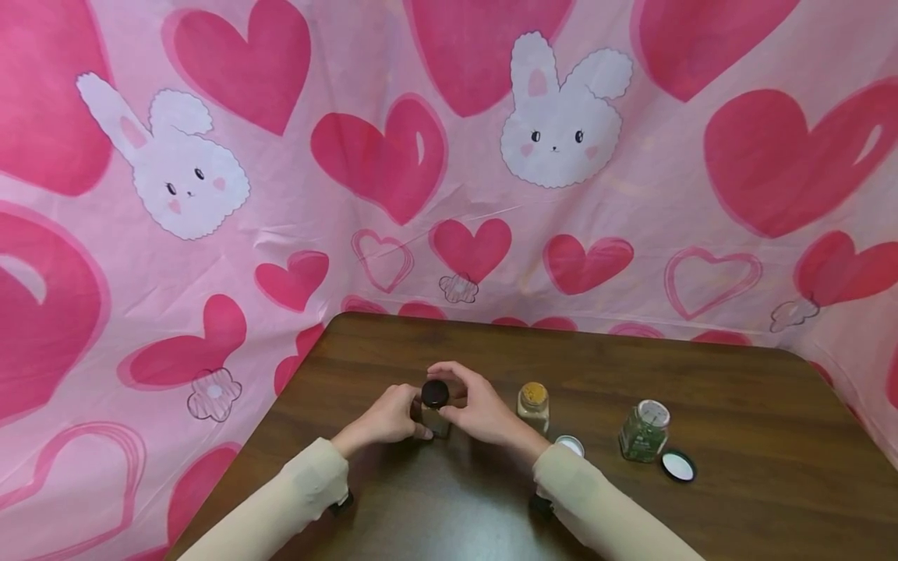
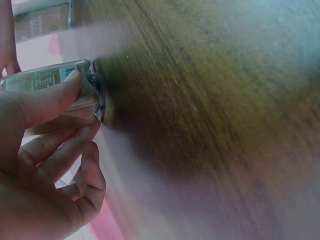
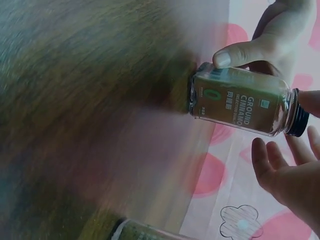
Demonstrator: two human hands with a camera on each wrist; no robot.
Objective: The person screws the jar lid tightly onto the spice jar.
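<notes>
A ground cinnamon jar [image 3: 240, 100] of clear glass stands upright on the table, with its black cap [image 1: 435, 393] on. My left hand [image 1: 389, 414] grips the lower part of this jar, thumb on one side and fingers on the other, as the left wrist view shows [image 2: 45, 150]. Around the cap, my right hand [image 1: 480, 409] holds with thumb and fingers; its thumb lies against the cap in the right wrist view, where the other fingers are partly cut off by the frame edge.
To the right stand an uncapped jar of yellow-brown powder [image 1: 534, 405] and a green-filled jar [image 1: 643, 432] with a white top. A lid [image 1: 570, 446] lies partly behind my right forearm, another lid [image 1: 678, 466] beside the green jar. Pink heart-patterned cloth [image 1: 379, 156] hangs behind the wooden table [image 1: 758, 405].
</notes>
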